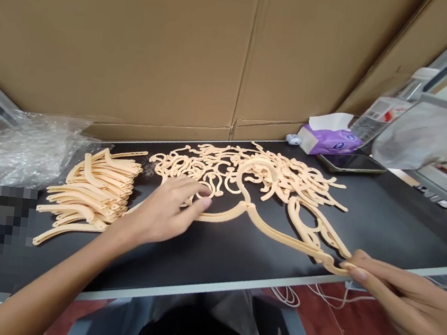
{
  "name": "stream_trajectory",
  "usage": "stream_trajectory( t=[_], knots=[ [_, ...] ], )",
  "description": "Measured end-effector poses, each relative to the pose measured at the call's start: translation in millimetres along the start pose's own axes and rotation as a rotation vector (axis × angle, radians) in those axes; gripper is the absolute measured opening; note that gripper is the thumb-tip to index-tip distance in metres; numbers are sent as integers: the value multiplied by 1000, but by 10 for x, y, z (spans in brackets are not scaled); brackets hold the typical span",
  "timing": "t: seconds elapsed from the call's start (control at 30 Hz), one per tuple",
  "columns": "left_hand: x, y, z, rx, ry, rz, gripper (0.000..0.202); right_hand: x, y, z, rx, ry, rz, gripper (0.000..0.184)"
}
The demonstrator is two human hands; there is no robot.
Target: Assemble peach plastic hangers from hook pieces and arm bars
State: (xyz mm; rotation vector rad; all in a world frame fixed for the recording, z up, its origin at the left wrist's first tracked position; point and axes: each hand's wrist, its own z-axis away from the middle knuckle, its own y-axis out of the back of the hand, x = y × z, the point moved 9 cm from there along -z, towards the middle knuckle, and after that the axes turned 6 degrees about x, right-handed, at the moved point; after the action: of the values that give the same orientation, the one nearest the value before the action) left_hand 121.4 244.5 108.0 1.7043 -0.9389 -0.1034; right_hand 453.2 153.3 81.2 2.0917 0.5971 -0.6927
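Note:
A beige plastic clothes hanger, its hook pointing away from me, spans the space between my hands. My right hand pinches its right end at the table's front edge. Over its left arm lies my left hand, thumb and fingers apart, hiding much of that arm; whether it touches the arm I cannot tell. Just beyond the left fingertips begins a heap of loose beige hanger hooks. Another piece with folded arms lies behind the hanger's right arm, one end close to my right fingers.
Stacked beige hanger arms lie at the left, near clear plastic wrap. At the back right are a purple tissue pack, a phone and a plastic bottle. Cardboard walls the black table's back; white cables hang below.

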Motion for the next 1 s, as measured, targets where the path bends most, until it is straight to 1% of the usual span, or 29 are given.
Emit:
stream_trajectory(
  t=[0.1,0.17,0.23,0.3,0.37,0.43,0.47,0.53,0.6,0.67,0.77,0.87,0.93,1.0],
  knots=[
    [161,-131,73,-122,-2,176,27,-122,-190,-53,-119,69,-135,20],
    [183,-163,149,-173,45,285,28,-161,-353,-99,-211,86,-158,23],
    [134,-136,222,-169,116,348,33,-192,-504,-167,-291,87,-174,26],
    [43,-70,289,-123,177,354,37,-236,-637,-275,-354,93,-192,31],
    [-53,3,350,-63,211,321,38,-287,-727,-457,-341,128,-186,37],
    [-133,45,401,-20,223,285,38,-291,-798,-697,-245,159,-116,36],
    [-165,47,422,-10,226,275,37,-302,-869,-803,-221,204,-60,32],
    [-204,19,454,-8,227,274,37,-340,-1028,-969,-170,343,70,28],
    [-211,-30,473,-16,218,284,37,-321,-1259,-1050,-228,444,181,29],
    [-198,-73,483,-21,202,298,37,-290,-1402,-1093,-258,497,245,30],
    [-182,-115,491,-31,188,317,37,-301,-1465,-1144,-273,516,267,26],
    [-197,-111,500,-28,197,338,37,-348,-1522,-1199,-360,463,282,21],
    [-215,-104,511,-30,211,351,36,-432,-1558,-1228,-401,426,276,20],
    [-226,-105,524,-38,220,358,36,-593,-1571,-1240,-387,419,233,20]
  ],
)
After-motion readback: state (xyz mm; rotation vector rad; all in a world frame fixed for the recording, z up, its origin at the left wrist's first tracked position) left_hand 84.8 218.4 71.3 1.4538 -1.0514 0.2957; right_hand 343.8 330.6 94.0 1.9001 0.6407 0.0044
